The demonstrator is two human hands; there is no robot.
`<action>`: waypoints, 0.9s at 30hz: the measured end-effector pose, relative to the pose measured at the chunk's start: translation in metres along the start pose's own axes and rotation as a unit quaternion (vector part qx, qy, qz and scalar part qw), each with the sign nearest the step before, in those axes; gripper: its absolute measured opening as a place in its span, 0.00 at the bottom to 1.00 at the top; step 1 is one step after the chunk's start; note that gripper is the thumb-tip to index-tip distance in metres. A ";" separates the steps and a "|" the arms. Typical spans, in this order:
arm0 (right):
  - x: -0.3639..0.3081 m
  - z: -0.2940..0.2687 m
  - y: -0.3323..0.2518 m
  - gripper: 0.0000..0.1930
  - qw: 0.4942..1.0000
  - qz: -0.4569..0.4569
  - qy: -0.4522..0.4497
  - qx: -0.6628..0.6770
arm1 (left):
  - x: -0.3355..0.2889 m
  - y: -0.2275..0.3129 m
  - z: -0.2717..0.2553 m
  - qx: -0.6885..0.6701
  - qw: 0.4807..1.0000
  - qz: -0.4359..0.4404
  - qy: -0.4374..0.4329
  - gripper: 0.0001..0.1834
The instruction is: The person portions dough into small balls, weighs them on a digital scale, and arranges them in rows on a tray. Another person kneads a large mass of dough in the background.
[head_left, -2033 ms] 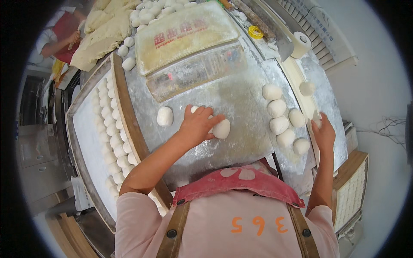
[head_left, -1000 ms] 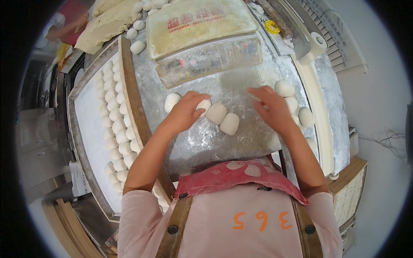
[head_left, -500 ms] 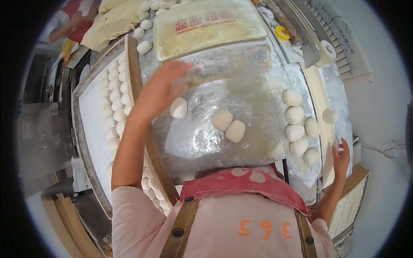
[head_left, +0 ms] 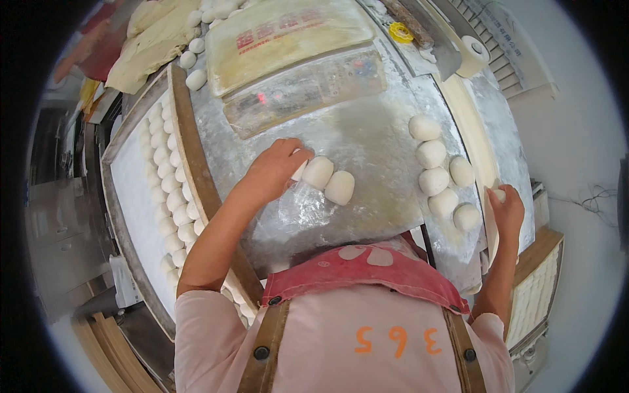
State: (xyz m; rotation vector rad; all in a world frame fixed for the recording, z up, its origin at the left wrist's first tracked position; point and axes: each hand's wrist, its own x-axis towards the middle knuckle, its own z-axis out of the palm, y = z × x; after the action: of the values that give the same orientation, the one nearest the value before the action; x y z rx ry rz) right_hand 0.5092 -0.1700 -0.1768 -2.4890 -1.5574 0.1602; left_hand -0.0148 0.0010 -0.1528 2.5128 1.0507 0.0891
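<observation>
My left hand (head_left: 278, 169) is closed around a pale dough ball (head_left: 299, 165) on the floured metal worktop, and its fingers partly hide that ball. Two more rounded dough pieces (head_left: 329, 179) sit in a row just to its right. At the right side, my right hand (head_left: 507, 211) has its fingers around another dough ball (head_left: 499, 195), over a long cream-coloured strip (head_left: 475, 147). Between the hands, nearer the right one, stands a group of several dough balls (head_left: 434, 181).
A flat scale (head_left: 304, 98) with a yellowish tray lies ahead. On the left, a wooden-framed tray (head_left: 187, 124) holds rows of dough balls. A large dough slab (head_left: 147, 49) lies far left, near another person's arm (head_left: 82, 49). A paper roll (head_left: 473, 56) stands far right.
My left hand has come down from the scale's edge and closed on a dough ball. My right hand, open before, now grips the dough ball that was just beyond it. The view has shifted slightly.
</observation>
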 end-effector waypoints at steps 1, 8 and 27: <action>0.001 -0.001 -0.002 0.19 1.000 -0.020 0.018 -0.011 | 0.004 0.006 0.001 0.009 1.000 -0.003 -0.027 0.37; 0.031 0.008 -0.015 0.23 0.994 -0.100 0.038 0.005 | 0.010 0.034 0.025 0.022 0.999 0.041 0.016 0.43; 0.084 -0.006 -0.135 0.24 0.985 -0.124 -0.007 0.117 | 0.040 -0.004 -0.037 0.141 0.972 0.111 0.152 0.30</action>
State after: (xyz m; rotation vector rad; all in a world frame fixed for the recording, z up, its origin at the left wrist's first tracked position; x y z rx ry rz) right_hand 0.4289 -0.0384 -0.1396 -2.1012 -1.7269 0.3027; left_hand 0.0036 0.0442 -0.1250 2.9383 0.9432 0.4283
